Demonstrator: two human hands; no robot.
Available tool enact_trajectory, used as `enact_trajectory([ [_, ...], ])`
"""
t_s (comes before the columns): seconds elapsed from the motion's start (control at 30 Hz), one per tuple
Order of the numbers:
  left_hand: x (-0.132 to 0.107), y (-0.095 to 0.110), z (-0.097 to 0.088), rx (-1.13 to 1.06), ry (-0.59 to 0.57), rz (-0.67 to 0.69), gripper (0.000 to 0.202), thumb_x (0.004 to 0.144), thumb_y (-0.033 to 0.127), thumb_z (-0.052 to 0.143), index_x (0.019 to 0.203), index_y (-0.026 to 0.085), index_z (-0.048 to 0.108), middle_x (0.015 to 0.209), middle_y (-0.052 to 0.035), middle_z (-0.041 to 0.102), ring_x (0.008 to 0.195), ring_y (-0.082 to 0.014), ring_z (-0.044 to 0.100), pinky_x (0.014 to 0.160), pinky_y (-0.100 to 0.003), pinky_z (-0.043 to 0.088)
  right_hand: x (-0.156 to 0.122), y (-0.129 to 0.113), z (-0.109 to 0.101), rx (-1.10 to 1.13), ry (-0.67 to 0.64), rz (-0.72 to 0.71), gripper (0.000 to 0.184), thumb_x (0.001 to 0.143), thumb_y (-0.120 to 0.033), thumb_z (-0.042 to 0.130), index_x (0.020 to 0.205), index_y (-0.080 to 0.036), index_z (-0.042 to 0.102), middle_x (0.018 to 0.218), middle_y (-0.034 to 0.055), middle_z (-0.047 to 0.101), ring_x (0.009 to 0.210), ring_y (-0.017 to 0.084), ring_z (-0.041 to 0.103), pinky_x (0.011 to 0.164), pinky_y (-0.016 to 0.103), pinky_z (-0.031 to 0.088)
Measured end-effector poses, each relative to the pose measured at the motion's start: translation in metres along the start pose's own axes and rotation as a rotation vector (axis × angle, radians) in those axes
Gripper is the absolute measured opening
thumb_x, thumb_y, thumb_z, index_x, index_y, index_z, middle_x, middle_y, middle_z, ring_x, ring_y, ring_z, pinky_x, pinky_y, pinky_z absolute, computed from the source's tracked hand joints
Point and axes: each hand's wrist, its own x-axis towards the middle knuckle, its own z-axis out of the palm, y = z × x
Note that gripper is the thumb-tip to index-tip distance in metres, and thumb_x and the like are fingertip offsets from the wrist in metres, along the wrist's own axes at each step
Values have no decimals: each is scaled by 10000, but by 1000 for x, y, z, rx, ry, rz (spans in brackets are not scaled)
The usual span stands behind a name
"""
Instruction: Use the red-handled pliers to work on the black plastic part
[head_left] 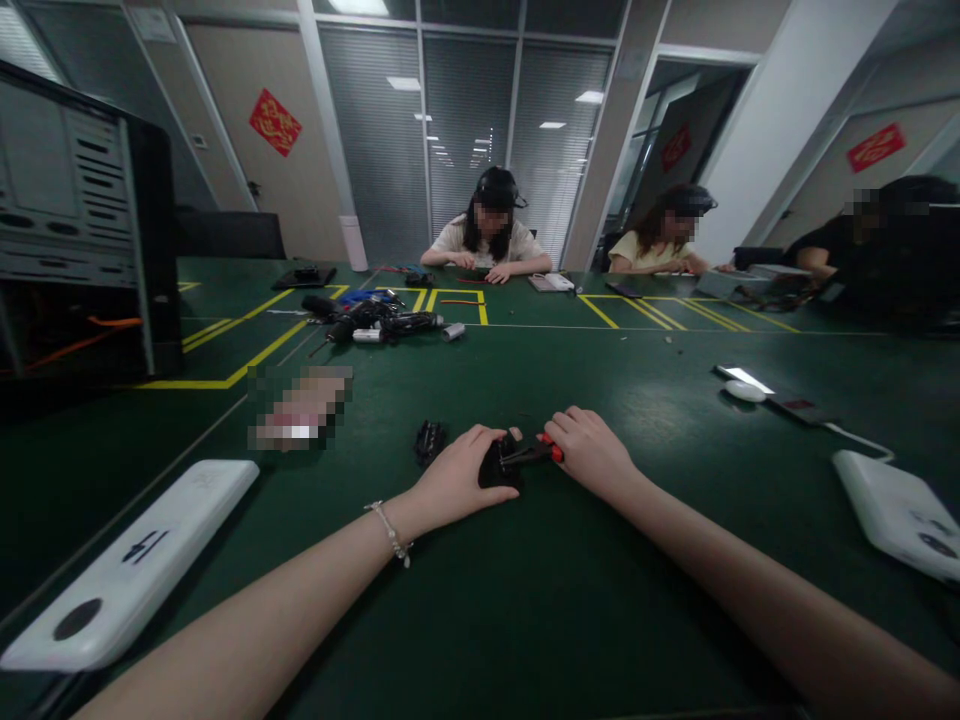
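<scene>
My left hand [463, 468], with a bracelet at the wrist, is closed around the near side of a small black part [495, 468] on the green table. My right hand [589, 445] grips the red handles of a pair of pliers [531, 451]. The jaws of the pliers point left and reach the black part; whether they bite on it I cannot tell. Just left of my left hand lies another small black piece [430, 441], its kind unclear.
A white device [142, 560] lies at the left and another white device with a cable [892, 505] at the right. An open computer case [90, 220] stands at the far left. Tools and cables [382, 318] are piled farther back. Several people sit across the table [660, 600].
</scene>
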Motion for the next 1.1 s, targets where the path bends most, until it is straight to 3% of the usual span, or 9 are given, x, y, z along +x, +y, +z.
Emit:
enact_trajectory([
  [1.1, -1, 0, 0, -2, -5, 2, 587, 647, 444, 630, 1148, 237, 404, 1123, -55, 466, 987, -240, 488, 839, -381, 403, -1, 3, 5, -3, 35, -13, 122, 777, -149, 426, 777, -160, 547, 809, 57, 556, 776, 177, 437, 686, 296, 304],
])
